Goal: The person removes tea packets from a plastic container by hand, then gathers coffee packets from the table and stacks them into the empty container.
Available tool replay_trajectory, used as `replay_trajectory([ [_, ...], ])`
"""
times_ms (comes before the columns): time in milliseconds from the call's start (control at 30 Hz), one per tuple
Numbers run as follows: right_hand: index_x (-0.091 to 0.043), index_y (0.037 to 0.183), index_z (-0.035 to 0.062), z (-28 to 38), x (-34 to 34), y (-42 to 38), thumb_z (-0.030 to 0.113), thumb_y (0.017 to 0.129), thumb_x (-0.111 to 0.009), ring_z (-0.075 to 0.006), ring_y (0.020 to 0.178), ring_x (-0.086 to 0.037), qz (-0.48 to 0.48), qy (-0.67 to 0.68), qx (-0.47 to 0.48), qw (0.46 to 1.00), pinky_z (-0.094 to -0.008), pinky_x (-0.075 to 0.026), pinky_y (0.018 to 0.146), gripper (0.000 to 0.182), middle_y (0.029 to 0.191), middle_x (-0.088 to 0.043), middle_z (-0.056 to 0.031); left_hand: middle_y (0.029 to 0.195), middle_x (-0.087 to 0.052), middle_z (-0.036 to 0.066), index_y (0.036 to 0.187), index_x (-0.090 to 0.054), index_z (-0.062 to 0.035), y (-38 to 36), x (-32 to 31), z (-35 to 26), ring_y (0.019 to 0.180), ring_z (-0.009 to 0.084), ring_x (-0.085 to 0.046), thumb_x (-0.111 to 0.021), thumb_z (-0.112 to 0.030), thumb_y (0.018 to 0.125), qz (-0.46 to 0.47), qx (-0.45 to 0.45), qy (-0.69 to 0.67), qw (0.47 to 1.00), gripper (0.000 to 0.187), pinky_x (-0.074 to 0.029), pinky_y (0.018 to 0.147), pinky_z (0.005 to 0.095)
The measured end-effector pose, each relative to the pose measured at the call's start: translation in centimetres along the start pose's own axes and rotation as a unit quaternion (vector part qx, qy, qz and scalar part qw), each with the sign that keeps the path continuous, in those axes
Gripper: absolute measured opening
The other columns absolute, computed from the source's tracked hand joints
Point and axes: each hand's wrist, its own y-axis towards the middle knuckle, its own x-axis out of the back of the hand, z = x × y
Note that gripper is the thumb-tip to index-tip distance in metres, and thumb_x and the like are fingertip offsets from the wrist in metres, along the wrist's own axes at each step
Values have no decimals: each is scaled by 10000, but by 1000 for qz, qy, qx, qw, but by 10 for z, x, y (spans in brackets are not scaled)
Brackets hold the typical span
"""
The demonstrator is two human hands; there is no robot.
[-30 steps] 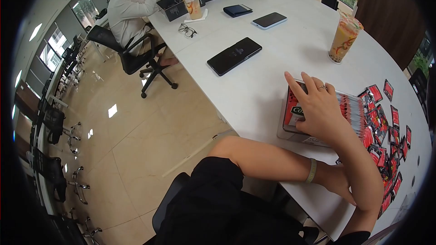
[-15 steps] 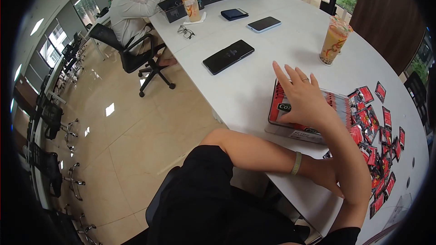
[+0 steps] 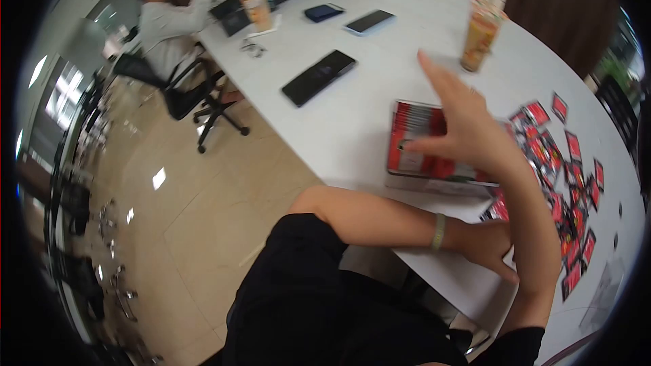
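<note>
My right hand (image 3: pixel 464 125) is open over a box (image 3: pixel 441 183), its thumb and fingers spread wide and a little blurred. Red packets (image 3: pixel 415 118) stand in a row inside this box, partly covered by the hand. Crossing beneath my right forearm, my left hand (image 3: pixel 485 244) with a pale wristband is low over the table, near loose red packets (image 3: pixel 498 209). Its thumb is stretched out, apart from the hand; the other fingers are mostly hidden behind the right forearm. Many more small red and black packets (image 3: pixel 576 213) lie scattered right of the box.
On the white table (image 3: pixel 366 108) lie a black phone (image 3: pixel 319 78), another phone (image 3: pixel 370 22), a dark wallet (image 3: pixel 324 12) and glasses (image 3: pixel 253 48). Two drink cups (image 3: pixel 481 39) stand there, one further back. A person (image 3: pixel 169 27) sits at the far left on an office chair (image 3: pixel 180 98).
The view has shifted, so table things appear further left and higher. My right hand has moved rightward relative to the box, thumb and fingers wider apart. My left hand stays low beneath the right forearm.
</note>
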Motion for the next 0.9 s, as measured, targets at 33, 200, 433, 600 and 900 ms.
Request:
replay_trajectory([
  [33,-209,1397,112,-3,14,-8,290,609,-753,-333,1128,-468,0,-9,-30,1000,-531,-319,944,973,1227,-454,-207,839,-628,86,1032,-580,-19,0,0,7,683,208,-609,-697,-301,724,59,66,46,995,434,-479,624,316],
  [200,-474,1225,37,-39,81,-99,225,719,-706,-262,1057,-509,-236,-48,-99,965,-349,-376,918,587,1139,-535,-149,781,-585,70,1193,-423,-27,2,-3,1,605,235,-582,-648,-279,759,65,56,47,995,551,-466,564,339],
  [433,-548,1155,25,-91,86,-244,285,763,-671,-299,1146,-468,-116,-121,-306,937,-368,-357,951,486,1233,-494,-182,1269,-397,208,1205,-476,-33,5,6,5,1230,407,-308,-627,-361,782,20,39,389,920,556,-265,1005,498],
  [600,-486,1254,121,-90,74,-265,448,798,-580,-321,1260,-346,29,-134,-332,933,-512,-165,1045,569,1342,-399,-153,1373,-229,288,1281,-395,-7,7,5,10,1286,462,-171,-542,-493,814,66,86,433,895,689,-137,1046,534],
  [900,-527,1199,58,-103,70,-236,448,784,-590,-355,1220,-389,-21,-188,-255,948,-495,-206,1040,572,1288,-443,-201,1354,-230,282,1279,-344,43,5,0,13,1284,471,-158,-506,-519,829,55,143,431,889,738,-141,1048,524],
])
